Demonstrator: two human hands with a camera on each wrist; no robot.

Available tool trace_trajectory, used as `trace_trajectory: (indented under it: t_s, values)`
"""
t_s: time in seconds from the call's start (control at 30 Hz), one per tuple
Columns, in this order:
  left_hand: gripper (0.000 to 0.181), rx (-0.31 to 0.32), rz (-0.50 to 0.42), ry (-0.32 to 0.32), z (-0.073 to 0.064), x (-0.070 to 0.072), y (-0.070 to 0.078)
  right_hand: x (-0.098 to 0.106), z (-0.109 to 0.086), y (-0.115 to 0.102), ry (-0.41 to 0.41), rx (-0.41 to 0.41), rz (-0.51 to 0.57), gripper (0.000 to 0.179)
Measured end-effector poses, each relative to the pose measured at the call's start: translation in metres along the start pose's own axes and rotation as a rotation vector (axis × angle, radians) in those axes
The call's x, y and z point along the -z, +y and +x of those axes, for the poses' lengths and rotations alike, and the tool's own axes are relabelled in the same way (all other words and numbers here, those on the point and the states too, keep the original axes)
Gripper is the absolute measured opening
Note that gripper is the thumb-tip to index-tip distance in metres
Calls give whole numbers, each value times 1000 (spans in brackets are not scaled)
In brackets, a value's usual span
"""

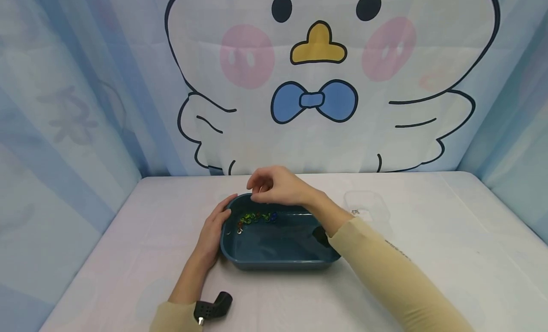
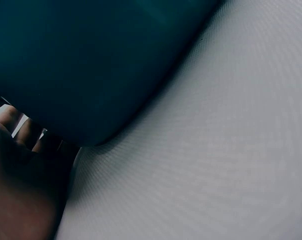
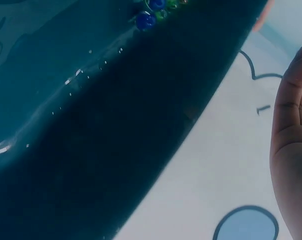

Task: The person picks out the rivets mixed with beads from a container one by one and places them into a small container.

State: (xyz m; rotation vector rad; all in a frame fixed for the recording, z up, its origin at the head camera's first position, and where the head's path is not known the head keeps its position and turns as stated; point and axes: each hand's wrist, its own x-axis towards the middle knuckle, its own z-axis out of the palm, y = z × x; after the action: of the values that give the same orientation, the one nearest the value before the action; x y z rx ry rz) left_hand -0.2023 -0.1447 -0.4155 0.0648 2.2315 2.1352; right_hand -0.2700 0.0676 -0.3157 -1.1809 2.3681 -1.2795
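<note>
A dark teal rectangular basin [image 1: 280, 264] stands on the table. Small shiny beads or charms in green, orange and blue [image 1: 257, 218] lie in a loose row by its back left; blue ones [image 3: 146, 20] show in the right wrist view. My left hand [image 1: 212, 232] holds the basin's left end, thumb at the rim, fingers along the outer wall. Above the back rim hovers my right hand [image 1: 280, 185], its fingers loosely bent and thumb tip apart from them, with nothing visible between. Only part of the right hand appears at the right wrist view's edge.
Right of the basin, behind my right forearm, sits a clear plastic box [image 1: 368, 203] with small metallic bits [image 1: 355, 211] near its left side. A white cloth [image 1: 449, 237] covers the table. Close behind it hangs a curtain [image 1: 312, 146] printed with a cartoon bird.
</note>
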Motion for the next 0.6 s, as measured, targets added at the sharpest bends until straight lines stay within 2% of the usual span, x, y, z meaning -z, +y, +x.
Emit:
trace_trajectory:
  t_s: [0.6]
  values:
    - [47,13,-19,-9,0,0,2,-19,8,9,-74,-24,-6,23]
